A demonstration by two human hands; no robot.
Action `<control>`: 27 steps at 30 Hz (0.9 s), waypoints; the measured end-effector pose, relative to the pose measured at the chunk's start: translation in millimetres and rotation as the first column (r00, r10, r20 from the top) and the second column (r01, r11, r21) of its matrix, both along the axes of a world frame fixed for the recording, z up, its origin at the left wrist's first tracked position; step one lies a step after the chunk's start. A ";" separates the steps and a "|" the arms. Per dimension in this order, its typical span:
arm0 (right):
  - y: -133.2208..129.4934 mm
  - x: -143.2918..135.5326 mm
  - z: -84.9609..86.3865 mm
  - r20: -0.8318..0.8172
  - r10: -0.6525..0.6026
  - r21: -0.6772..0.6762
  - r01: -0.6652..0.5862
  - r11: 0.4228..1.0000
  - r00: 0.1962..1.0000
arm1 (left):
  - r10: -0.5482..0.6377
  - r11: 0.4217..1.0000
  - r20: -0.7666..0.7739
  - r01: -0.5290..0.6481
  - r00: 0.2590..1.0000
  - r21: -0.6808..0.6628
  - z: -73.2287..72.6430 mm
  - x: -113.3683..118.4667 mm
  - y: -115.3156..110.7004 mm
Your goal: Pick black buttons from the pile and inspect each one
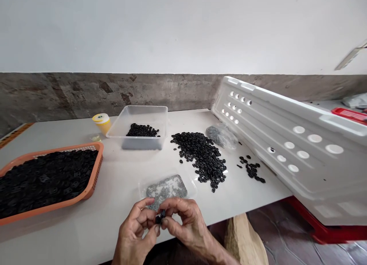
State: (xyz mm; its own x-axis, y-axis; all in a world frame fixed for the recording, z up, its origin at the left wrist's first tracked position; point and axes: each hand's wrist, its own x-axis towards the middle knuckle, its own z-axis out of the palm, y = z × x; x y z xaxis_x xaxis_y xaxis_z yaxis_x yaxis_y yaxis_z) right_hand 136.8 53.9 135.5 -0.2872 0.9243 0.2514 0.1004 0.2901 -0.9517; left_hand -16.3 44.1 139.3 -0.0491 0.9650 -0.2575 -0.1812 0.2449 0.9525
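Black part (159, 218): held low in the view, just above the near edge of the table; pinched between both hands at the fingertips, dark, with a small pale patch on the side facing left.
Left hand (137, 231): closed on the left side of the black part, with thumb below and fingers curled above.
Right hand (187, 223): closed on the right side of the black part, with thumb and fingertips meeting around it.
Tray (141, 186): just beyond the fingers; clear, shallow, with small grey pieces (169, 188) scattered inside, partly hidden by the hands.
Pile (202, 156): beyond the tray to the right, made of small black rings or links, loose on the table (119, 169).
Cluster (252, 170): farther right, smaller, also black.
Bag (222, 135): behind the pile, clear, holding grey pieces.
Bin (145, 143): beyond the tray, translucent, with black pieces inside.
Tub (102, 123): just left of the bin, yellow with a white top, tilted.
Basket (96, 173): at far left, orange, filled with black pieces.
Crate (258, 117): at right, large, white, tilted, pierced with round holes.
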 end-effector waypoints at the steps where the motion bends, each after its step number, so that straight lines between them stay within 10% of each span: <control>1: 0.1 -0.3 -1.1 -0.015 -0.006 -0.014 0.006 1.000 1.000 | -0.002 1.000 0.037 0.003 0.999 -0.019 -1.9 -1.5 0.7; 7: -1.7 -5.7 -11.7 -0.226 -0.053 -0.144 0.020 0.989 0.973 | 0.032 0.999 0.198 -0.024 0.980 -0.046 -28.3 -5.8 6.7; 13: -2.1 -5.6 -25.3 -0.105 -0.217 -0.081 0.209 0.975 0.971 | 0.088 0.991 0.213 -0.064 0.973 -0.118 -35.9 2.4 9.6; 19: -3.6 -5.2 -23.6 -0.111 -0.126 -0.070 0.118 0.990 0.986 | 0.034 0.997 0.211 -0.019 0.977 -0.069 -46.7 -2.3 11.9; 27: -2.0 2.3 -10.7 0.078 -0.197 0.173 0.182 0.968 0.977 | 0.080 0.990 0.326 -0.037 0.942 -0.135 -28.0 -11.0 8.8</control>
